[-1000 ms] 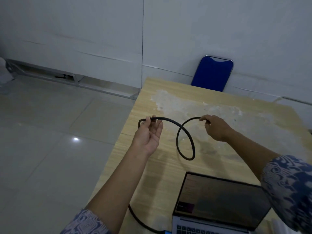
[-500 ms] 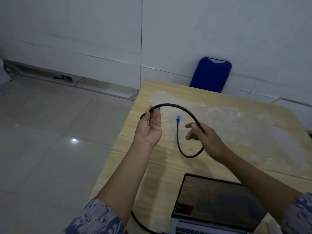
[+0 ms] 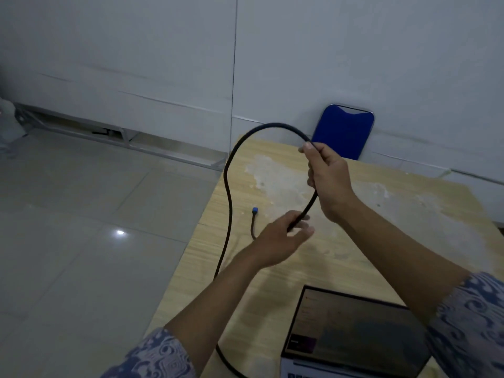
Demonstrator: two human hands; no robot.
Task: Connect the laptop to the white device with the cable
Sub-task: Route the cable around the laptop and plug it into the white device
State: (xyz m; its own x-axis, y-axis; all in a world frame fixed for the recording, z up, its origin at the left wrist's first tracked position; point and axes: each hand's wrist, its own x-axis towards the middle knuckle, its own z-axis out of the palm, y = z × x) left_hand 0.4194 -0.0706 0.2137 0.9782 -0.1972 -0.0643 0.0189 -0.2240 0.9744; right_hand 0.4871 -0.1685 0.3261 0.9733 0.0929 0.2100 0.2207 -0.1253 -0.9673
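Progress is early: your right hand (image 3: 328, 184) is closed around the thick black cable (image 3: 228, 197), your left hand (image 3: 278, 240) pinches it lower, its blue-tipped plug (image 3: 255, 210) dangles free above the pale wooden table (image 3: 409, 219). Open grey laptop (image 3: 354, 334) waits; no white device is visible.
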